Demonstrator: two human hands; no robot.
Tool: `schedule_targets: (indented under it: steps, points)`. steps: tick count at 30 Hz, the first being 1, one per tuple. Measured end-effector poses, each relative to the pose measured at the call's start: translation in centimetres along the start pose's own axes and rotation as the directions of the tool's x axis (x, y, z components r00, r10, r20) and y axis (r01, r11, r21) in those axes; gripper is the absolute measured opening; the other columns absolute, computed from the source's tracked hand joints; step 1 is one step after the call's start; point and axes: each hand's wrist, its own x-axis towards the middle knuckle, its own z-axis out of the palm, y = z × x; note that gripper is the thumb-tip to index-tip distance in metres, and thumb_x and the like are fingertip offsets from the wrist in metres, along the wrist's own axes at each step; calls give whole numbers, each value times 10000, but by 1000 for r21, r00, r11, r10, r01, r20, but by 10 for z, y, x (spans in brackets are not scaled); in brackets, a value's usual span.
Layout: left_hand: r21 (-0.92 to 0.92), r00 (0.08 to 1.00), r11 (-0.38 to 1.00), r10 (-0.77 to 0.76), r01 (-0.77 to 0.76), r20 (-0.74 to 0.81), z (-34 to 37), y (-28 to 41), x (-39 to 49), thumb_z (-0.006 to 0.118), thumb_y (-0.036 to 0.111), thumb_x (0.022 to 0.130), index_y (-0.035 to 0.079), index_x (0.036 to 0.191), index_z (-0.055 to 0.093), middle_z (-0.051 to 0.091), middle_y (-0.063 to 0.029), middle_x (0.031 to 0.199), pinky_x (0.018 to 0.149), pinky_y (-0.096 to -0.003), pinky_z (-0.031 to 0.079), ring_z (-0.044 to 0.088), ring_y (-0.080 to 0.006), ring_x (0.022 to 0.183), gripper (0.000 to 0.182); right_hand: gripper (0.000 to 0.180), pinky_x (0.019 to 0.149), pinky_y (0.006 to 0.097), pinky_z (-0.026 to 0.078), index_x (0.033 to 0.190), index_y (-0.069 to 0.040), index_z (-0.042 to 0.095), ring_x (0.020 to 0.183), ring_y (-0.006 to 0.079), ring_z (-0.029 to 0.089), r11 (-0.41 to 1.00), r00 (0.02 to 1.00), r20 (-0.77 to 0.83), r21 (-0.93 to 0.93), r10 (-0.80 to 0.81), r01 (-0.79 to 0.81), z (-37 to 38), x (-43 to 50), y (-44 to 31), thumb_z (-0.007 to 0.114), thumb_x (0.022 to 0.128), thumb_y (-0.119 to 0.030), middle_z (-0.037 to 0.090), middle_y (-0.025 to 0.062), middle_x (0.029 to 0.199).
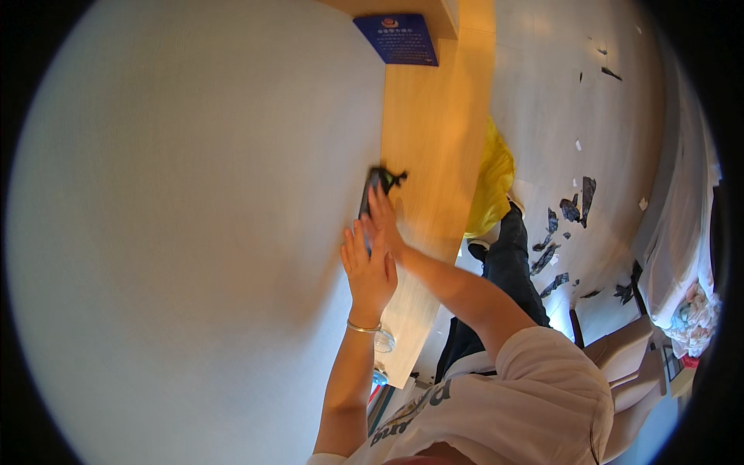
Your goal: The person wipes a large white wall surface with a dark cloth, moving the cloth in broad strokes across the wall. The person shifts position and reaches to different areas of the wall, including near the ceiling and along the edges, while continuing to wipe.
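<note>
My left hand, with a bangle at its wrist, is raised with its fingers extended and spread. Close behind it, my right hand is blurred, its fingers stretched over a dark oblong object. Whether it grips that object cannot be told. A black bundle with a knotted-looking end and a bit of green lies at the same spot, by the wall side of the wooden tabletop. A small bluish patch shows between the hands; what it belongs to is unclear.
A blue sign with writing stands at the table's far end. A clear glass container is near my left wrist. A yellow bag hangs beside the table edge. Black scraps litter the floor; chairs stand at right.
</note>
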Motion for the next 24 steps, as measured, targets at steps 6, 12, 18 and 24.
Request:
schedule_targets:
  steps: [6,12,18,24]
  points:
    - [-27,992,998,-60,57,-111,10,-1,-29,551,129,871,80,1367,453,236,-257,1493,1077,-576,190,225,-434,1373,507,585,1116,481,159,1474,-43,210,1364,414,222,996,981,-173,15,91,-90,-23,110,-14,306,993,-362,158,239,1523]
    - [17,970,995,-93,100,-226,19,-15,-84,563,131,871,91,1351,480,258,-237,1491,1068,-591,191,230,-429,1373,489,562,1117,481,156,1463,-20,224,1373,419,202,999,981,-192,3,-30,32,-5,54,-16,298,995,-321,172,245,1517]
    - [97,968,980,-149,171,-202,38,-41,-162,555,144,869,93,1366,457,255,-230,1496,1072,-603,164,210,-443,1375,509,556,1114,496,147,1457,17,208,1373,439,183,997,980,-182,-2,-76,77,54,-79,1,338,987,-250,154,266,1514]
    - [132,957,962,-210,239,-200,48,-55,-225,533,161,877,103,1380,446,231,-233,1505,1093,-584,109,181,-429,1393,514,623,1131,492,103,1474,16,94,1393,445,103,987,988,84,88,128,-135,101,-237,1,367,992,-268,53,275,1526]
